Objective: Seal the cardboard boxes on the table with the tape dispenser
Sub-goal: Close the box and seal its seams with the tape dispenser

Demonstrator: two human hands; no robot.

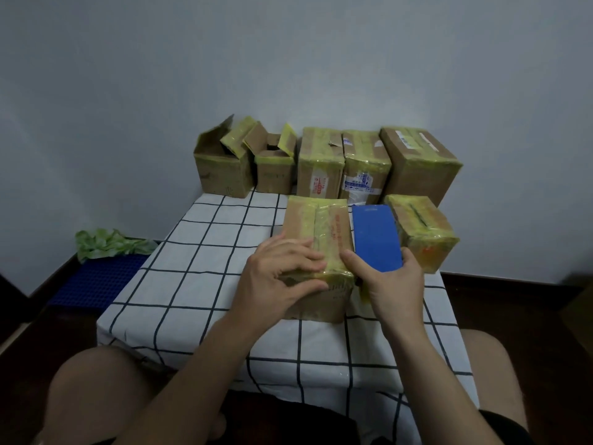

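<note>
A cardboard box (321,226) with yellowish tape along its top seam stands at the middle of the table. My left hand (279,277) lies over its near top edge, fingers spread on the tape and thumb against the front face. My right hand (390,281) grips the near end of the blue tape dispenser (377,239), which sits close against the box's right side. A strip of yellow tape hangs below the dispenser by my right palm. A smaller taped box (423,232) stands just right of the dispenser.
The table (205,271) wears a white cloth with a black grid. Along the back by the wall stand two open boxes (224,165) and three closed taped boxes (365,165). Left of the table lie a blue mat (99,281) and green cloth (109,244).
</note>
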